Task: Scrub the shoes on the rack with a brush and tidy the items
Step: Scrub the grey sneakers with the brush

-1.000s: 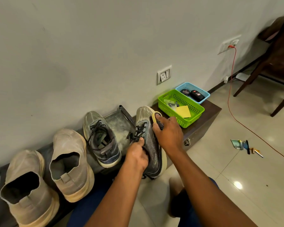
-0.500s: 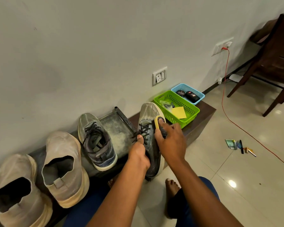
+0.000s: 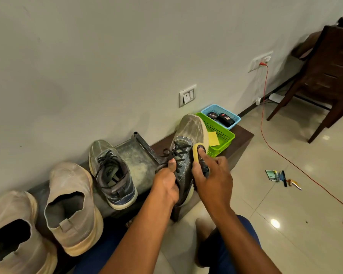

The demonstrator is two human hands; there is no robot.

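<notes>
Mid-scrub, we judge. Left hand [image 3: 165, 186] fingers curled round laced shoe [image 3: 186, 155], lifted above bench [image 3: 240, 137]. Right hand [image 3: 214, 175] fingers gripping brush [image 3: 199, 155] on its side. Other dusty sneaker [image 3: 112, 173], beige pair [image 3: 71, 206] untouched; floor clutter [image 3: 281, 177] untidied.

You have four shoes here: two beige slip-ons [image 3: 71, 210] [image 3: 10, 234] and two grey lace-ups [image 3: 112, 175] [image 3: 188, 147]. You have two baskets, green [image 3: 222, 135] and blue [image 3: 222, 109], and one brush [image 3: 200, 155].

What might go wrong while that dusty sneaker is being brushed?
Dust brushed off the held sneaker by the brush could land in the green basket just behind its toe. The left hand grips only the sneaker's heel end, so hard strokes from the right hand might twist it loose.
</notes>
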